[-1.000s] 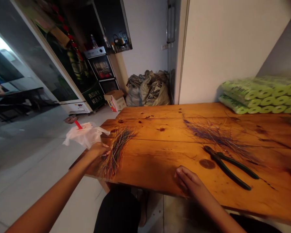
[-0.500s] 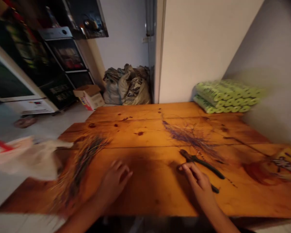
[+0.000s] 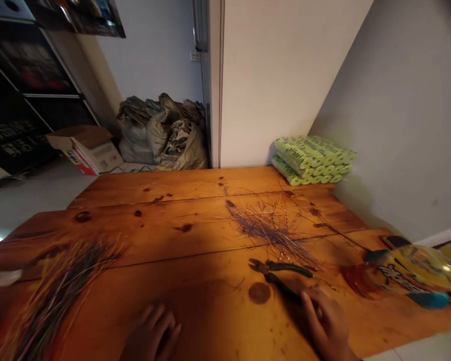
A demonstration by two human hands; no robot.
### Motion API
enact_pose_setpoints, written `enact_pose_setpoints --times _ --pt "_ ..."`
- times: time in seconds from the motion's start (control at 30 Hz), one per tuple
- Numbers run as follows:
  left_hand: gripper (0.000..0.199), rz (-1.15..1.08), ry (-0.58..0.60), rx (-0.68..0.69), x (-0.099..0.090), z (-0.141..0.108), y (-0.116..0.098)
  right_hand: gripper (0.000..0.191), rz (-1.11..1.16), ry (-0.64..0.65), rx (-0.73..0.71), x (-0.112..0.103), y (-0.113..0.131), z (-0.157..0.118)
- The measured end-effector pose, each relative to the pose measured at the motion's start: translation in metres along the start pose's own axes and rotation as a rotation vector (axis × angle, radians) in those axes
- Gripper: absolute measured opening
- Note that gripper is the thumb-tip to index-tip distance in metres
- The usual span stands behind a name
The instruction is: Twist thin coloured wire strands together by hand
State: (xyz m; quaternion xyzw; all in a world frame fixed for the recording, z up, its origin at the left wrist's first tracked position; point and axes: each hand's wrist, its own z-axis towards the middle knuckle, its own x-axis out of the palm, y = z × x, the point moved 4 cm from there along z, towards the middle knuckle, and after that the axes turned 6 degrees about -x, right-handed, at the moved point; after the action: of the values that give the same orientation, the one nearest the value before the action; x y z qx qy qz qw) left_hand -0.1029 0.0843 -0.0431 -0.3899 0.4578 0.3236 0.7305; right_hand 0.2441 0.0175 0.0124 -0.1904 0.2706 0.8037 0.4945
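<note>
Wooden boards of a table (image 3: pixel 206 250) lie in front of me. My right hand (image 3: pixel 326 318) is at the right front, its fingers closed round the end of one dark green handle of the wire cutters (image 3: pixel 272 278). Their jaws point left and the handles are spread apart; the near handle's tip is hidden by my fingers. At the bottom centre-left, my left hand (image 3: pixel 152 333) rests with nothing visible in it, fingers loosely bent and a little apart. Left of it lies a bundle of thin coloured wires (image 3: pixel 65 291). Behind the cutters is a loose heap of purplish wires (image 3: pixel 265 223).
A plastic bottle (image 3: pixel 409 271) lies on its side at the right. Stacked green rolls (image 3: pixel 311 158) stand at the back right against the wall. Stuffed sacks (image 3: pixel 165 133) and a cardboard box (image 3: pixel 90 150) are on the floor beyond the table.
The view has swung right. My right hand has moved to the cutters' near handle and taken hold of it; the cutters have turned somewhat. My left hand appears lower in view.
</note>
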Motion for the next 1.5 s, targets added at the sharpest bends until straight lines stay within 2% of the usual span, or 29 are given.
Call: enact_pose_setpoints --times 0.07,0.17,0.2,0.23,0.27,0.33,0.43,0.53,0.7,0.93,1.17,1.33,1.5 --pt "0.026 -0.021 0.028 -0.056 -0.003 0.004 -0.005 0.016 -0.08 -0.05 0.043 -0.003 -0.005 0.009" --pt "0.027 -0.055 0.073 -0.117 -0.008 0.006 -0.01 0.031 -0.198 0.145 0.255 0.007 -0.014 0.031" --pt "0.028 -0.067 0.071 -0.125 -0.01 0.006 -0.012 0.037 -0.276 0.25 0.298 0.014 -0.014 0.039" --pt "0.028 -0.086 0.074 -0.122 -0.012 0.006 -0.013 0.04 -0.358 0.384 0.298 0.023 -0.013 0.046" --pt "0.028 -0.105 0.068 -0.12 -0.013 0.006 -0.014 0.038 -0.367 0.441 0.278 0.031 -0.011 0.052" --pt "0.027 -0.129 0.06 -0.125 -0.015 0.006 -0.015 0.03 -0.381 0.516 0.253 0.047 -0.007 0.061" --pt "0.027 -0.142 0.027 -0.132 -0.017 0.005 -0.015 0.03 -0.437 0.599 0.267 0.064 -0.005 0.067" --pt "0.027 -0.162 -0.001 -0.13 -0.018 0.004 -0.014 0.028 -0.469 0.678 0.274 0.069 -0.006 0.07" --pt "0.027 -0.181 -0.053 -0.144 -0.018 0.002 -0.009 0.029 -0.494 0.76 0.31 0.062 -0.007 0.075" --pt "0.026 -0.188 -0.079 -0.13 -0.017 -0.001 -0.007 0.028 -0.493 0.757 0.343 0.062 -0.008 0.071" --pt "0.025 -0.187 -0.102 -0.152 -0.019 -0.004 -0.008 0.021 -0.398 0.675 0.414 0.06 -0.022 0.08" --pt "0.024 -0.219 -0.1 -0.156 -0.019 -0.005 -0.008 0.022 -0.279 0.521 0.474 0.036 -0.039 0.102" --pt "0.023 -0.251 -0.114 -0.163 -0.02 -0.008 -0.008 0.024 -0.133 0.269 0.537 0.006 -0.046 0.125"
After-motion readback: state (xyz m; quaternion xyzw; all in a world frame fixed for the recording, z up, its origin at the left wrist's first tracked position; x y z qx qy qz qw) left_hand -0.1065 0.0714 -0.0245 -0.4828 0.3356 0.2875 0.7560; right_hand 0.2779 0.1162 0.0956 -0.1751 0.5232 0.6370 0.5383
